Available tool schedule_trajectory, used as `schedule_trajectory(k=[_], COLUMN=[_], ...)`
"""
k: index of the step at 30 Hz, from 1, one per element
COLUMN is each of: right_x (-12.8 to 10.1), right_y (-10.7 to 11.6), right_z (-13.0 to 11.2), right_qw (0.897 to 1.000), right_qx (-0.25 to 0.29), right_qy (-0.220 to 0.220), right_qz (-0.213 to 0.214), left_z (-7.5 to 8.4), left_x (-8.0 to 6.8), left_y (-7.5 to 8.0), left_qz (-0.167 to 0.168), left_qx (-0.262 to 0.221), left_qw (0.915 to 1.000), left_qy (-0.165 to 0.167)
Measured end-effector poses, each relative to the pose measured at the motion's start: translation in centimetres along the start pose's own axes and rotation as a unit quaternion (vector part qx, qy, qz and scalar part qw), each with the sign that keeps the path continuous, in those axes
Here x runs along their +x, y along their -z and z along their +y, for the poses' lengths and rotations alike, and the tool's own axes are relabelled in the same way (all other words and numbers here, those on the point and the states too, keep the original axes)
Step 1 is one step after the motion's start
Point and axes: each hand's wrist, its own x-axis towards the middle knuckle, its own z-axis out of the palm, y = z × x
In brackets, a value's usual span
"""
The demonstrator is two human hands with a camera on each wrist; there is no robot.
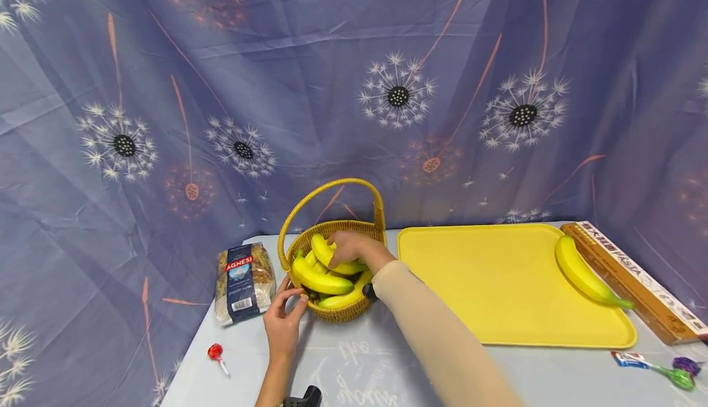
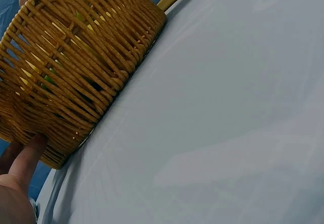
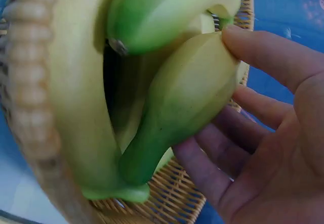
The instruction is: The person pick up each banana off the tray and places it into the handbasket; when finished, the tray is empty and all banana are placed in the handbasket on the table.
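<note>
A yellow wicker basket (image 1: 337, 315) with a tall arched handle holds several yellow-green bananas (image 1: 318, 279). My right hand (image 1: 354, 250) reaches in from the right and grips one of them. In the right wrist view, the thumb lies on one side of this banana (image 3: 190, 87) and the fingers curve along its other side. My left hand (image 1: 284, 321) is at the basket's front left. Its fingers (image 2: 28, 161) touch the outer wicker wall in the left wrist view.
Right of the basket lies a yellow tray (image 1: 470, 284) with one banana (image 1: 586, 275) at its right edge. A long box (image 1: 636, 281) borders it. A pasta bag (image 1: 243, 284) and a red lollipop (image 1: 216, 351) lie at left, other wrapped candies (image 1: 677, 376) at front right. A patterned curtain (image 1: 332, 87) hangs behind.
</note>
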Motion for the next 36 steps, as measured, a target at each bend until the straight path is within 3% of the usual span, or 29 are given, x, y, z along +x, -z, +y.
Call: schedule_trajectory(k=[9, 16, 25, 31, 36], right_x=[0.0, -0.2, -0.9, -2.3, -4.5], right_y=[-1.7, -1.7, 1.4, 3.6, 4.7], right_z=[-1.1, -1.1, -0.3, 1.3, 3.1], right_qw=[1.0, 0.999, 0.999, 0.996, 0.991], right_qx=[-0.011, -0.033, -0.006, 0.027, 0.036], right_qy=[-0.004, -0.011, 0.028, 0.079, 0.129], right_qz=[-0.005, -0.012, -0.03, -0.009, 0.021], left_z=[0.0, 0.0, -0.7, -2.5, -2.8], left_x=[0.1, 0.2, 0.3, 0.4, 0.3], left_y=[0.2, 0.0, 0.4, 0.7, 0.5], left_qz=[-0.002, -0.007, 0.002, 0.01, 0.015], left_qx=[-0.008, -0.004, 0.003, -0.009, -0.012], left_qw=[1.0, 1.0, 1.0, 0.9997, 0.9991], left_qy=[0.004, 0.003, -0.002, -0.023, -0.036])
